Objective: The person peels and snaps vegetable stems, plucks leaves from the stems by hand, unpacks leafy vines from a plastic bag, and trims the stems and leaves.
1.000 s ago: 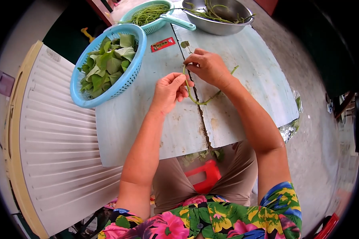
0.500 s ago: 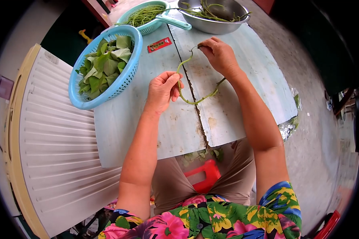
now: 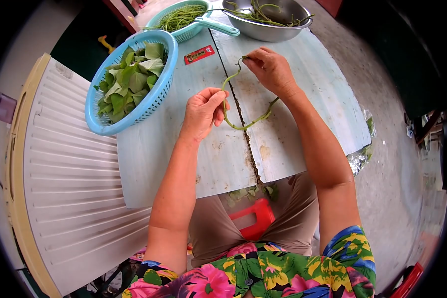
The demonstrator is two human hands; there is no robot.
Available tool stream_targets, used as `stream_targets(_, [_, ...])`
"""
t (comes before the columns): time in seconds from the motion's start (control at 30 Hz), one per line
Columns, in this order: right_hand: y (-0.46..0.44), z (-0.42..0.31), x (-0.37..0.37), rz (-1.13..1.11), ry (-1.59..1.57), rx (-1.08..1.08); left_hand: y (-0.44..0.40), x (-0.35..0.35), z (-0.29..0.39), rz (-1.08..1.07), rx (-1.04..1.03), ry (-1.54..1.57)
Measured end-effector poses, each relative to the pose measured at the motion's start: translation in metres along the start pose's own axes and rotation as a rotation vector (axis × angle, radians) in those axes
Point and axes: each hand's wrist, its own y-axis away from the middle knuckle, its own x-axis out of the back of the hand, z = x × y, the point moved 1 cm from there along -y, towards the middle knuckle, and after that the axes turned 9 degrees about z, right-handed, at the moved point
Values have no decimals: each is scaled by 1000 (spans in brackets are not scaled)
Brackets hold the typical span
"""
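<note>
A long, leafless green vine stem [image 3: 241,127] hangs in a loop between my two hands above the table. My left hand [image 3: 204,113] pinches it between thumb and fingers partway along. At the stem's thin, curled end, my right hand [image 3: 271,73] is closed in a pinch. The other end runs up toward my right wrist. To the left of my hands, green leaves [image 3: 131,82] fill a blue plastic basket [image 3: 157,101].
Beyond my hands stand a teal colander [image 3: 185,36] of green stems and a metal bowl [image 3: 268,34] holding more stems. A red packet [image 3: 199,54] lies on the pale table [image 3: 169,164]. Below are a red stool [image 3: 259,221] and fallen leaves [image 3: 241,195].
My right hand has shifted very slightly left with the stem's curled end. My left hand keeps almost the same place and pinch.
</note>
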Motion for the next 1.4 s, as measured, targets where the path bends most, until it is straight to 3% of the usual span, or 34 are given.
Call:
stream_targets(0.4, [-2, 4, 1, 194, 61, -115, 2, -3, 3, 9, 27, -29])
stream_targets(0.5, [-1, 4, -2, 273, -42, -164, 0, -3, 2, 14, 28, -32])
stream_targets(0.57, [0, 4, -3, 273, -170, -386, 0, -2, 1, 7, 29, -30])
stream_targets(0.7, [-6, 34, 2, 378, -285, -617, 0, -1, 2, -1, 30, -27])
stream_targets(0.8, [-9, 38, 12, 468, -643, -727, -1, -1, 2, 20, 28, -16])
stream_targets(0.93, [-14, 20, 16, 548, -882, -734, -7, 2, -5, 20, 45, 17])
stream_targets(1.13, [-57, -55, 3, 375, -889, -433, -5, 2, -1, 14, 26, 56])
stream_targets(1.27, [-84, -106, -37, 93, -824, -267, -3, 1, 3, 35, 30, 32])
stream_targets(1.4, [-91, -125, -73, -254, -465, 3, -3, 3, 0, -18, 3, 29])
